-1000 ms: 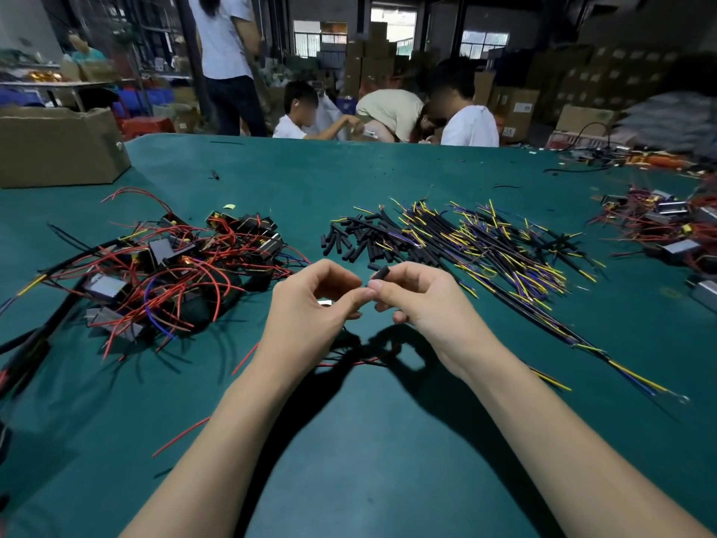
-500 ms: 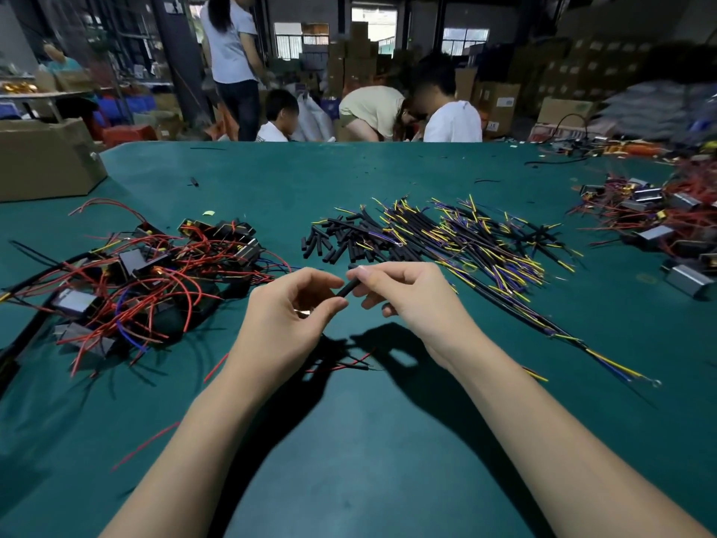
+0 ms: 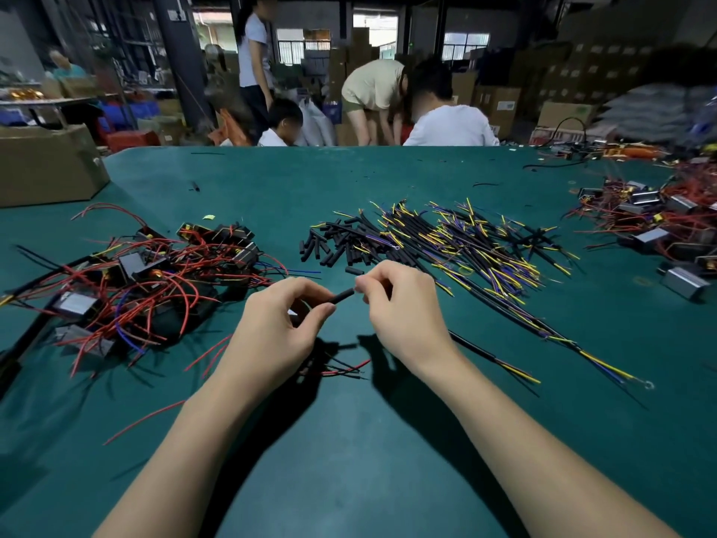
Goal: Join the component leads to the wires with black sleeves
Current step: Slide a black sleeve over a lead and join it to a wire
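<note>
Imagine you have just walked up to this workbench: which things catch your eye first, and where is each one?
Nearest, in the middle, the left hand and right hand pinch a short black sleeve between them above the green table. Behind the right hand spreads a fan of black-sleeved wires with yellow and purple ends. To the left lies a tangle of red-wired components.
</note>
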A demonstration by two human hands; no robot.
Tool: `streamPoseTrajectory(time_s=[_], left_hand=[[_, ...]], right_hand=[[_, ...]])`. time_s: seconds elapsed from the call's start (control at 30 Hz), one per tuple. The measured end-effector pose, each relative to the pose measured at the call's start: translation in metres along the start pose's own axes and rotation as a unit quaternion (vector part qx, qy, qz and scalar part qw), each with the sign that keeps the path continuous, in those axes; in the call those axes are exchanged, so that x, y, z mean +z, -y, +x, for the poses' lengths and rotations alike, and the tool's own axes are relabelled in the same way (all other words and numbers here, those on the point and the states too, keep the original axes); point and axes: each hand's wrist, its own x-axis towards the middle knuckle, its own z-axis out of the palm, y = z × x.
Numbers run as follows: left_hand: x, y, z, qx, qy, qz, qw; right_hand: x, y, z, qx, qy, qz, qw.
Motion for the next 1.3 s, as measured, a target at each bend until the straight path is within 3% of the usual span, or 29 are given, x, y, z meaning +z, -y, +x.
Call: streamPoseTrajectory(time_s=[0.17, 0.3, 0.47, 0.63, 0.87, 1.03, 1.13, 1.3], left_hand=[[-0.005, 0.006, 0.002, -0.012, 0.019, 0.045, 0.999], [-0.007, 0.005, 0.000, -0.013, 0.027, 0.054, 0.998], [-0.005, 0.004, 0.001, -0.023, 0.017, 0.039, 0.999], [-0.008, 0.001, 0.000, -0.036, 0.045, 0.044, 0.997], [-0.013, -0.012, -0.001, -0.070, 0.088, 0.219, 0.969], [-0.017, -0.015, -0.005, -0.040, 0.101, 0.203, 0.973], [-0.007, -0.021, -0.006, -0.007, 0.066, 0.124, 0.990], [-0.004, -0.011, -0.003, -0.052, 0.036, 0.017, 0.998]], right_hand=[[-0.004, -0.005, 0.006, 0.025, -0.027, 0.043, 0.998], [-0.002, -0.010, 0.008, 0.086, 0.028, 0.144, 0.985], [-0.003, -0.013, 0.009, 0.144, 0.127, 0.325, 0.926], [0.000, -0.011, 0.005, 0.068, 0.090, 0.261, 0.959], [0.008, -0.017, 0.005, 0.122, 0.094, 0.263, 0.952], [0.008, -0.019, 0.006, 0.086, 0.139, 0.283, 0.945], [0.008, -0.019, 0.004, 0.062, 0.159, 0.300, 0.938], [0.007, -0.021, 0.003, 0.046, 0.175, 0.280, 0.943]])
